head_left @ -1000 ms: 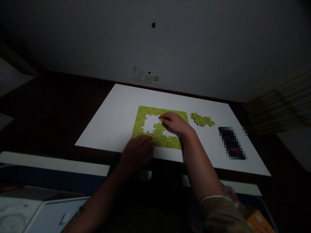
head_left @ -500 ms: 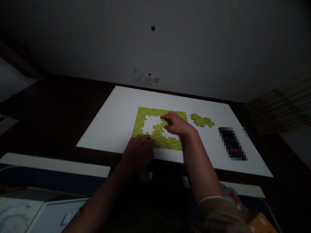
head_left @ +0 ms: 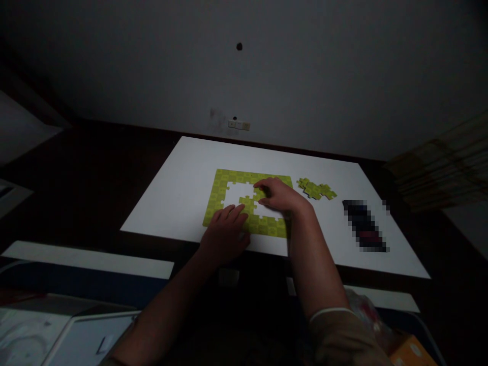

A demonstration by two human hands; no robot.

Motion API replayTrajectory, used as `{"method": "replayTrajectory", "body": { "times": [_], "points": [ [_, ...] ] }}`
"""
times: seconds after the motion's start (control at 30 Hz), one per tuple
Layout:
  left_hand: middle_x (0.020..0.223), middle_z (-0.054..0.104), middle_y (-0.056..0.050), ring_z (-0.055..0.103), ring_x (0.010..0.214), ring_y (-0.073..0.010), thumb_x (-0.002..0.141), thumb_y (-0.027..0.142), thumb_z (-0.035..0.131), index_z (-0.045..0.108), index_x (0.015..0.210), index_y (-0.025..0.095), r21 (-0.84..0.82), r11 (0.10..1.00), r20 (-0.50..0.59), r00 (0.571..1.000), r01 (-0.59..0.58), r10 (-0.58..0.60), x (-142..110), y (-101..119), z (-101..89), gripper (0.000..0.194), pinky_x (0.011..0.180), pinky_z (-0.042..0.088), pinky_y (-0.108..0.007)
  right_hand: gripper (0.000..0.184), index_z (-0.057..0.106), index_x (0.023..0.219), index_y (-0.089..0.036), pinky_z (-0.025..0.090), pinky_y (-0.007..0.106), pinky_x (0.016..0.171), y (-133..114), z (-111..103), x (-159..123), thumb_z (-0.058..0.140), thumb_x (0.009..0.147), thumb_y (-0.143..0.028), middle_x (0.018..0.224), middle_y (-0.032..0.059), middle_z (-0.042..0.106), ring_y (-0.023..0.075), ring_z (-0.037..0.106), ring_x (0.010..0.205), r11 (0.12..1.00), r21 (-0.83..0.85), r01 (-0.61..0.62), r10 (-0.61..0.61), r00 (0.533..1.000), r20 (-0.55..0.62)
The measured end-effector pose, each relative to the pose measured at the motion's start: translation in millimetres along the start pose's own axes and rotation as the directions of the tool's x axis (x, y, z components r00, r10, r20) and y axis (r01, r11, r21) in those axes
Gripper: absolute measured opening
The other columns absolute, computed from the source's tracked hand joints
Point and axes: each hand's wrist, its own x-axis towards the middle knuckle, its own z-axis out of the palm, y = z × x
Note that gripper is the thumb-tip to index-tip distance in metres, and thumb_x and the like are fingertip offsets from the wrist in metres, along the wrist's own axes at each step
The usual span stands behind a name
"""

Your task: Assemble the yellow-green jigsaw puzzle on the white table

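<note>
A yellow-green jigsaw puzzle [head_left: 217, 192] lies partly put together, its border framing white gaps in the middle. My right hand [head_left: 280, 194] rests over its right half, thumb and forefinger set on opposite sides of a green puzzle piece [head_left: 260, 194] beside the central gap. The palm hides part of that area. With fingers spread, my left hand [head_left: 227, 229] lies over the near edge of the puzzle, fingertips reaching toward joined pieces [head_left: 248, 204] in the middle; it holds nothing visible.
A small heap of loose puzzle pieces [head_left: 314, 189] lies right of the puzzle on the white table [head_left: 160, 203]. Farther right is a dark pixelated object [head_left: 364, 226]. An orange box [head_left: 409, 351] is at lower right. The wall [head_left: 305, 91] stands behind the table.
My left hand has moved right and forward over the puzzle, its fingers more spread. The puzzle's near left corner has shifted slightly left. My right hand has barely moved, staying at the piece.
</note>
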Motion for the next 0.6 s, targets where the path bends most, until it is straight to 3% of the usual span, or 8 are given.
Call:
{"method": "replayTrajectory", "body": {
  "times": [0.17,0.3,0.47,0.6],
  "points": [
    [0.166,0.066,-0.014,0.062,0.152,-0.0407,0.101,0.03,0.074,0.07,0.141,0.025,-0.002,0.999,0.046,0.998,0.033,-0.033,1.7,2.5,-4.3,0.041,0.123,0.055,-0.063,0.063,0.08,0.143,-0.023,0.06,0.051,0.111,-0.6,-8.1,-9.0,0.091,0.081,-0.018,0.139,0.0152,0.08,0.0363,0.076,0.123,0.998,-0.014,-0.063,0.064,0.996,0.058],
    [0.168,0.065,-0.015,0.06,0.153,-0.0417,0.104,0.032,0.072,0.069,0.144,0.024,-0.016,0.999,0.042,0.999,0.033,-0.032,1.2,0.9,0.0,0.041,0.124,0.053,-0.063,0.072,0.08,0.145,-0.027,0.061,0.051,0.111,-3.9,-10.0,-22.0,0.091,0.075,-0.014,0.142,0.0145,0.078,0.0362,0.077,0.123,0.997,-0.004,-0.083,0.083,0.996,-0.014],
    [0.168,0.064,-0.016,0.058,0.154,-0.0421,0.104,0.032,0.07,0.064,0.153,0.021,-0.04,0.999,0.031,0.999,0.031,-0.03,0.6,-2.3,6.0,0.05,0.125,0.05,-0.064,0.051,0.085,0.135,-0.028,0.062,0.051,0.109,-7.3,0.6,-32.9,0.086,0.084,-0.02,0.132,0.0109,0.084,0.0336,0.079,0.117,0.99,0.133,-0.052,0.061,0.996,-0.061],
    [0.169,0.064,-0.017,0.059,0.153,-0.043,0.105,0.034,0.069,0.063,0.156,0.018,-0.027,0.999,0.026,0.999,0.02,-0.02,0.8,-2.9,7.6,0.054,0.124,0.05,-0.064,0.044,0.085,0.133,-0.026,0.06,0.053,0.114,-6.9,13.6,-34.1,0.08,0.09,-0.02,0.135,0.0116,0.084,0.0328,0.078,0.124,0.977,0.212,-0.017,0.038,0.994,-0.098]
  ]
}}
